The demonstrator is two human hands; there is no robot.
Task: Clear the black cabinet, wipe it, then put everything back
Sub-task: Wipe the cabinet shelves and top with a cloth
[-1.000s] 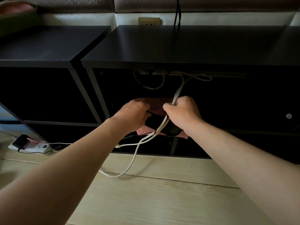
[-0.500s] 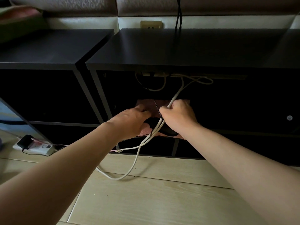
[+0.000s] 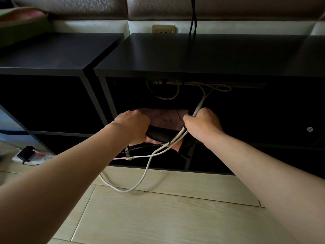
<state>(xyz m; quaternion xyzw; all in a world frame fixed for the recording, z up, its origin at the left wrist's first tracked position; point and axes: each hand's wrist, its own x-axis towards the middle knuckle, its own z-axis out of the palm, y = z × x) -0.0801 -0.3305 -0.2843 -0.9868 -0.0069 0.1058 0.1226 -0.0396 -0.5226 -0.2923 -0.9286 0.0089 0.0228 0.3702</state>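
Observation:
The black cabinet (image 3: 202, 55) fills the middle of the view, its top bare. Both hands reach into its upper open shelf. My left hand (image 3: 133, 124) grips the left end of a dark rounded object (image 3: 160, 135) that rests on a pink cloth (image 3: 165, 118). My right hand (image 3: 202, 123) is closed around a bundle of white cables (image 3: 146, 171). The cables rise from my fist to the underside of the cabinet top and loop down onto the floor. What the dark object is stays unclear in the shadow.
A second black cabinet (image 3: 58, 53) stands at the left. A white power strip (image 3: 33, 156) with a black plug lies on the pale wood floor at lower left. A wall socket (image 3: 163, 29) and a black cord (image 3: 193, 16) sit behind the cabinet top.
My hands have drawn apart, the left going left and the right going right. More of the pink cloth and the dark object now shows between them.

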